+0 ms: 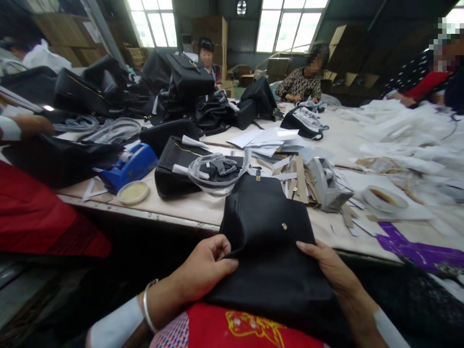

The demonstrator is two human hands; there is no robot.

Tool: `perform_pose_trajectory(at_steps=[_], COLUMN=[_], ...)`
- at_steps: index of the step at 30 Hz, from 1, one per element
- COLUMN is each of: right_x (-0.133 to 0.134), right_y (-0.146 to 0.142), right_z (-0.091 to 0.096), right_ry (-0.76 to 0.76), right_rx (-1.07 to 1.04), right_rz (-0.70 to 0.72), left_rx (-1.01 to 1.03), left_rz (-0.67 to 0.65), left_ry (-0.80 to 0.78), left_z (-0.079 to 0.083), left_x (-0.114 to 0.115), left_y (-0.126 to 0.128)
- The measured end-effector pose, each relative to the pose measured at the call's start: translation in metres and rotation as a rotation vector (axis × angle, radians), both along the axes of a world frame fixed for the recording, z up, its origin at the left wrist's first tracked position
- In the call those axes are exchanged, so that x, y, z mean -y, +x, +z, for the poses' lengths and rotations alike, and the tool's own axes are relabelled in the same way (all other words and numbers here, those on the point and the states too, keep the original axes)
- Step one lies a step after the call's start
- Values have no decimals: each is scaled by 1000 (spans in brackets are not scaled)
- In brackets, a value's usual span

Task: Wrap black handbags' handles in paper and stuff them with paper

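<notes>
A black leather handbag point(268, 241) lies across my lap and the table's front edge, its flap turned open with a small metal snap showing. My left hand point(203, 268) pinches the bag's left edge, thumb on top and fingers curled under. My right hand point(331, 270) rests on the bag's right side, fingers laid along the leather and gripping its edge. A silver bangle sits on my left wrist.
On the worktable point(188, 205) lie another black bag with plastic-wrapped straps point(213, 169), a blue tape dispenser point(128, 166), a round tin point(133, 192), a grey dispenser point(328, 183), a tape roll point(384, 198) and white paper heaps point(409, 135). Other people sit around.
</notes>
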State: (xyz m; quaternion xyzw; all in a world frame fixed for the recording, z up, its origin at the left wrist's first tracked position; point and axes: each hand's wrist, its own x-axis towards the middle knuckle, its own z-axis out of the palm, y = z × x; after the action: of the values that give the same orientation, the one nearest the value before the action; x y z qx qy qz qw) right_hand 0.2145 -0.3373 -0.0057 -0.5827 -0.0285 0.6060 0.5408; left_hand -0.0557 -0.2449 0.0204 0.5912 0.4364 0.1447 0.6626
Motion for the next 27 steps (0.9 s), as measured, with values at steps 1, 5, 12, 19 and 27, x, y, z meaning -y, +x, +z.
perform_pose_trajectory(at_steps=[1, 5, 12, 19, 27], right_x=[0, -1, -7, -8, -6], right_y=[-1, -8, -12, -20, -32], right_z=[-2, 5, 24, 31, 38], right_ry=[-1, 2, 55, 10, 5], right_rx=[-12, -121, -66, -140, -76], right_rz=[-5, -41, -255, -133, -107], left_rx=[73, 264, 207, -310, -429], left_rz=[60, 128, -18, 32, 24], left_ry=[-70, -241, -68, 643, 668], left_z=[-5, -18, 0, 45, 13], left_x=[4, 15, -8, -34, -41], left_y=[-4, -18, -19, 31, 14])
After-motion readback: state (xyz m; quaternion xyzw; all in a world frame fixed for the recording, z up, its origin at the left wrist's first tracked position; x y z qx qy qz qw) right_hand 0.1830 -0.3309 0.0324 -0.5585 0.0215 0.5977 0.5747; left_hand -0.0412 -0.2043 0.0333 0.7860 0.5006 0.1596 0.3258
